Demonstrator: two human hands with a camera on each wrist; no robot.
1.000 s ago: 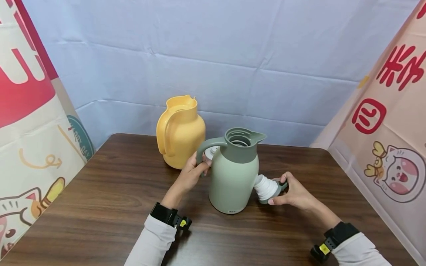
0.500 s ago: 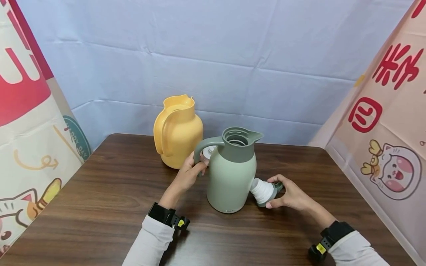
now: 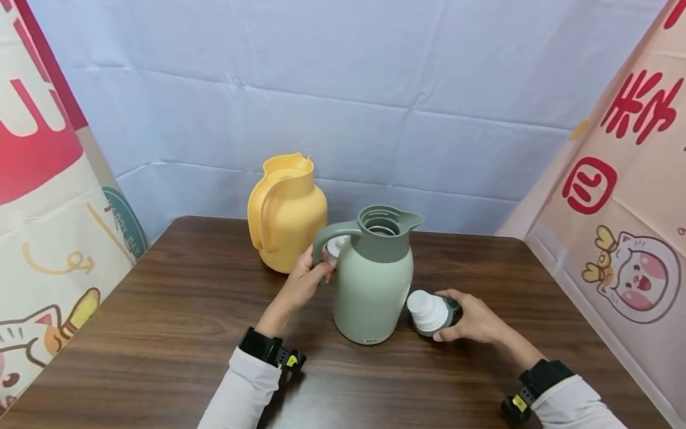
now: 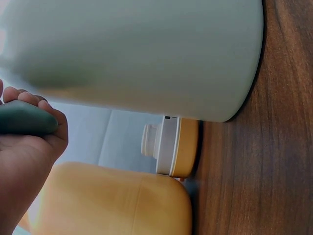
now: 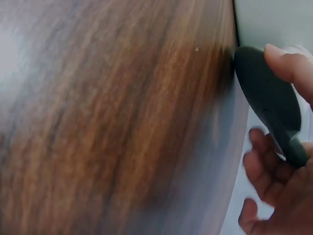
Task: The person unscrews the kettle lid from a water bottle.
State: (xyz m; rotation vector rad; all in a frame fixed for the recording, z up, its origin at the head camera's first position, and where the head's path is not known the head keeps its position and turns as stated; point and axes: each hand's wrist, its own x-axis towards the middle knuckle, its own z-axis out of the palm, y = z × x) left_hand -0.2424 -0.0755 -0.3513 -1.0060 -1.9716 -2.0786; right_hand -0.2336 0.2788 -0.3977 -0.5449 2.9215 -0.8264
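A pale green thermos jug (image 3: 372, 298) stands upright on the table, its dark green mouth uncovered and its spout turned right. My left hand (image 3: 300, 283) grips the jug's handle; in the left wrist view the fingers (image 4: 61, 128) curl round its lower end (image 4: 29, 118). Just right of the jug, my right hand (image 3: 474, 319) holds a lid with a white stopper (image 3: 427, 310) by its dark green cap. The stopper is tilted up. Seen from the right wrist, the cap (image 5: 269, 93) lies between thumb and fingers, close to the tabletop; whether it touches is unclear.
A yellow jug (image 3: 295, 220) stands behind on the left, also without a lid. Its matching yellow lid with a white stopper (image 4: 171, 147) sits on the wooden table (image 3: 161, 310), between the two jugs. A pale cloth (image 3: 343, 107) hangs behind the table.
The lid in my right hand has turned over: its white stopper pointed sideways at the jug and now points upward, with the cap lower. My left hand stays on the handle.
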